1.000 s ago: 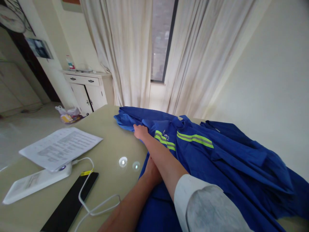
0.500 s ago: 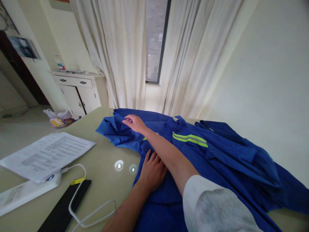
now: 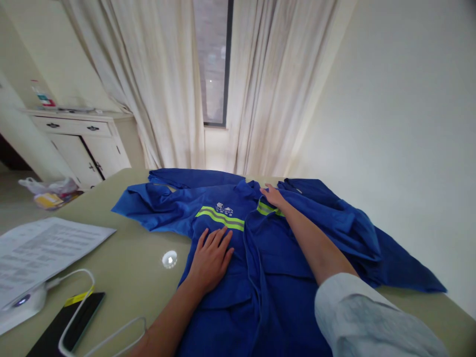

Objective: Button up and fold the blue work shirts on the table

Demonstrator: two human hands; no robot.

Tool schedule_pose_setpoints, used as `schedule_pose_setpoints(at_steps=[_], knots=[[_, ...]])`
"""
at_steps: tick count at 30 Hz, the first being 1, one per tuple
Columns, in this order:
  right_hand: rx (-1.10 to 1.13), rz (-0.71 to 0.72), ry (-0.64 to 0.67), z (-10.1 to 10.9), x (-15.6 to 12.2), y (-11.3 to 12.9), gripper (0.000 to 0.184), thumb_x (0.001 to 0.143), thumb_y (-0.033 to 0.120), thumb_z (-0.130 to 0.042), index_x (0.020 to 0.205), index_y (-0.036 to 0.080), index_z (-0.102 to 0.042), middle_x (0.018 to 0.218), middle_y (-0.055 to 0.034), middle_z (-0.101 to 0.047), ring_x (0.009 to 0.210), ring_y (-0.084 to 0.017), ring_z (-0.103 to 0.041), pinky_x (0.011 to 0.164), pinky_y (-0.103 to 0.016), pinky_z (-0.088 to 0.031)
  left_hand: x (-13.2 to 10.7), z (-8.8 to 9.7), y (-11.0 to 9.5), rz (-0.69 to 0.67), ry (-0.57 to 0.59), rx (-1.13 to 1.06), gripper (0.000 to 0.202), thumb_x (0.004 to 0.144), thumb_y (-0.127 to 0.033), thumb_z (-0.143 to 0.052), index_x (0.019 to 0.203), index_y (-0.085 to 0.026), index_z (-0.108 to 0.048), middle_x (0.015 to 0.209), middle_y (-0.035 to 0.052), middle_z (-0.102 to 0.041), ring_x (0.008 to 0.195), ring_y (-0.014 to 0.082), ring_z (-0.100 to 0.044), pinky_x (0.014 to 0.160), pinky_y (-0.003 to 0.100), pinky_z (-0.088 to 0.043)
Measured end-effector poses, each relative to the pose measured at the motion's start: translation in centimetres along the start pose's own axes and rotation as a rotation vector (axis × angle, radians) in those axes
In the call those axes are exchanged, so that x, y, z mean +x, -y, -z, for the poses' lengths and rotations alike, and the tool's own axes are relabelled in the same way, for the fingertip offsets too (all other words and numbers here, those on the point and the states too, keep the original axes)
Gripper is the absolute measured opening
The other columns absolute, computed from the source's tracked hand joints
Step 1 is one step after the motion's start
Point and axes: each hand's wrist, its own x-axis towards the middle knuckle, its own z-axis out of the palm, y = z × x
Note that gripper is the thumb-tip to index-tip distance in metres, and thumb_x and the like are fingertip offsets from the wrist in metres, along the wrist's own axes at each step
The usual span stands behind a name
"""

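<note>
A blue work jacket (image 3: 230, 258) with yellow-green and grey reflective stripes and a white chest logo is spread over the table, front side up. My left hand (image 3: 211, 255) lies flat on its left chest, just under the stripe, fingers spread. Up by the collar, my right hand (image 3: 273, 196) rests at the right-hand stripe with its fingers stretched out; it grips nothing that I can see. One sleeve (image 3: 145, 206) reaches out to the left. Further blue cloth (image 3: 197, 178) lies behind the jacket, and more is at the right.
On the table's (image 3: 137, 277) left side are printed sheets (image 3: 52, 248), a white device (image 3: 29, 307), a black flat object (image 3: 70, 322) and a looped white cable (image 3: 89, 277). Behind stand a white cabinet (image 3: 85, 144) and curtains (image 3: 159, 89). Plastic bags (image 3: 55, 191) lie on the floor.
My right hand has moved from the left sleeve across to the collar, uncovering the logo and left stripe. My left hand remains on the jacket's front. The view has turned right.
</note>
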Motion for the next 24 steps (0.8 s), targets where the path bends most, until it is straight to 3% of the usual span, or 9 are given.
schedule_pose_setpoints(at_steps=[4, 6, 8, 11, 13, 17, 19, 21, 24], knots=[[0.007, -0.007, 0.049, 0.5, -0.2, -2.0, 0.069, 0.08, 0.055, -0.087, 0.132, 0.013, -0.07, 0.136, -0.024, -0.069, 0.126, -0.038, -0.066, 0.103, -0.041, -0.05, 0.2, 0.2, -0.5, 0.025, 0.021, 0.061, 0.045, 0.106, -0.03, -0.047, 0.149, -0.029, -0.06, 0.153, 0.0089, -0.061, 0.136, 0.0286, -0.059, 0.121, 0.053, -0.038], [0.029, -0.009, 0.053, 0.0, -0.5, -2.8, 0.059, 0.074, 0.048, -0.093, 0.121, 0.016, -0.075, 0.127, -0.0217, -0.073, 0.118, -0.037, -0.07, 0.098, -0.041, -0.052, 1.1, 0.5, -1.0, 0.019, 0.053, 0.085, 0.044, 0.103, -0.026, -0.049, 0.145, -0.03, -0.063, 0.15, 0.0089, -0.063, 0.133, 0.0295, -0.06, 0.117, 0.053, -0.042], [0.069, -0.006, 0.013, -0.7, -0.8, -3.4, 0.042, 0.081, 0.039, -0.087, 0.117, 0.019, -0.077, 0.123, -0.0179, -0.075, 0.114, -0.034, -0.07, 0.097, -0.04, -0.052, 3.2, 0.6, -1.4, 0.005, 0.087, 0.081, 0.043, 0.101, -0.024, -0.052, 0.142, -0.03, -0.064, 0.147, 0.0093, -0.065, 0.131, 0.0299, -0.061, 0.113, 0.052, -0.045], [0.155, 0.016, -0.093, -1.6, -1.4, -4.3, 0.025, 0.093, 0.03, -0.071, 0.115, 0.019, -0.077, 0.121, -0.0141, -0.075, 0.113, -0.029, -0.068, 0.099, -0.037, -0.05, 8.5, -0.2, -1.3, 0.015, 0.08, -0.014, 0.042, 0.101, -0.024, -0.054, 0.142, -0.024, -0.062, 0.142, 0.0116, -0.068, 0.128, 0.0293, -0.064, 0.111, 0.047, -0.049], [0.227, 0.033, -0.176, -1.9, -1.8, -5.0, 0.03, 0.098, 0.032, -0.061, 0.118, 0.017, -0.076, 0.12, -0.0144, -0.074, 0.112, -0.027, -0.067, 0.099, -0.036, -0.05, 12.9, -1.6, -0.7, 0.085, 0.027, -0.141, 0.045, 0.1, -0.022, -0.053, 0.144, -0.02, -0.059, 0.139, 0.0136, -0.068, 0.121, 0.0271, -0.068, 0.111, 0.044, -0.05], [0.371, 0.07, -0.304, -2.3, -2.9, -6.4, 0.048, 0.106, 0.036, -0.036, 0.135, 0.016, -0.07, 0.126, -0.0133, -0.073, 0.112, -0.025, -0.067, 0.097, -0.034, -0.053, 20.5, -5.3, 0.9, 0.401, -0.072, -0.292, 0.064, 0.096, -0.019, -0.059, 0.156, -0.01, -0.041, 0.151, 0.0239, -0.056, 0.106, 0.0242, -0.074, 0.11, 0.042, -0.052], [0.426, 0.084, -0.327, -2.3, -3.4, -6.9, 0.053, 0.107, 0.037, -0.029, 0.14, 0.017, -0.067, 0.129, -0.0116, -0.073, 0.113, -0.024, -0.068, 0.094, -0.034, -0.054, 22.5, -6.6, 1.7, 0.459, -0.017, -0.236, 0.074, 0.093, -0.022, -0.066, 0.159, -0.007, -0.036, 0.157, 0.027, -0.048, 0.115, 0.0256, -0.071, 0.111, 0.039, -0.051], [0.469, 0.061, -0.329, -2.2, -3.7, -7.0, 0.056, 0.108, 0.038, -0.025, 0.143, 0.018, -0.065, 0.129, -0.0108, -0.074, 0.112, -0.024, -0.07, 0.092, -0.035, -0.056, 23.2, -7.2, 2.5, 0.44, 0.098, -0.152, 0.071, 0.087, -0.022, -0.074, 0.153, -0.012, -0.049, 0.151, 0.0228, -0.055, 0.124, 0.0281, -0.067, 0.11, 0.037, -0.05], [0.458, -0.023, -0.282, -1.4, -4.1, -6.7, 0.055, 0.11, 0.043, -0.026, 0.141, 0.021, -0.065, 0.13, -0.0122, -0.074, 0.118, -0.027, -0.068, 0.1, -0.04, -0.054, 23.4, -6.7, 3.5, 0.44, 0.195, -0.072, 0.033, 0.085, -0.02, -0.073, 0.118, -0.02, -0.074, 0.125, 0.0154, -0.07, 0.122, 0.0341, -0.067, 0.107, 0.044, -0.052]])
